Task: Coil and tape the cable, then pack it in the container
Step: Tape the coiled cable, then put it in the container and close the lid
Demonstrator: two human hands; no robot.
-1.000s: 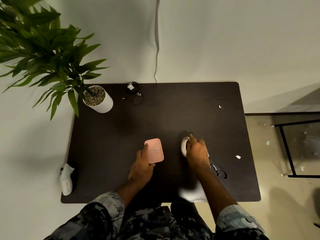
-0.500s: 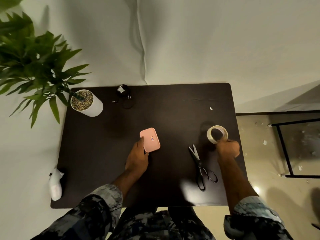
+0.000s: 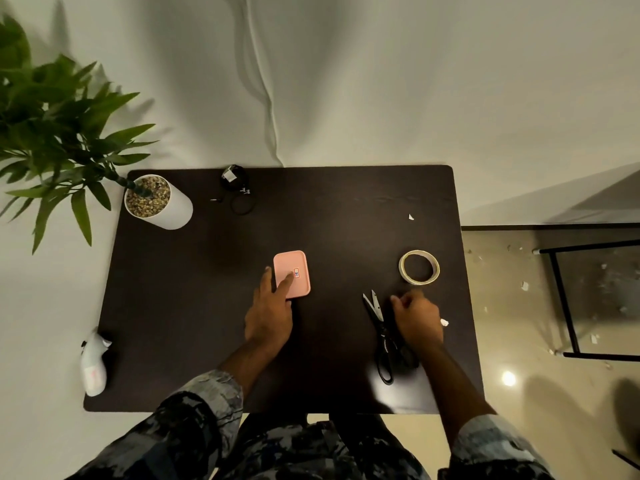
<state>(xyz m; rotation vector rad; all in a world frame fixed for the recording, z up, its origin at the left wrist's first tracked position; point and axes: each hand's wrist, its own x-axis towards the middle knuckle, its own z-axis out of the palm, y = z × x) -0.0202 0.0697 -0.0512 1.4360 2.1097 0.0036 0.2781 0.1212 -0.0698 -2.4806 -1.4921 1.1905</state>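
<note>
The only label anywhere is a little red and white sticker on the lid of the pink container [image 3: 292, 274], and it's way too small to read. The white bottle [image 3: 92, 367] lying at the table's [image 3: 194, 306] left edge has a faint reddish mark too, no chance of making that out either.

The left hand [image 3: 269, 315] is stretched forward from the near edge, fingers straight and spread, with one fingertip resting on the container lid right by the sticker and another finger lying along its left side. It isn't gripping anything. The right hand [image 3: 417, 322] hovers low over the table just right of the scissors [image 3: 382, 336], fingers loosely curled with nothing in them, a bit blurry. The scissors lie flat, blades pointing away, handles toward the person.

The tape roll [image 3: 419, 267] lies flat just beyond the right hand, not touching it. The black cable [image 3: 238, 190] sits at the far edge, partly coiled with a loose loop, well away from both hands and next to the potted plant [image 3: 157, 200]. A couple of white paper scraps [image 3: 411, 217] lie on the right side.
</note>
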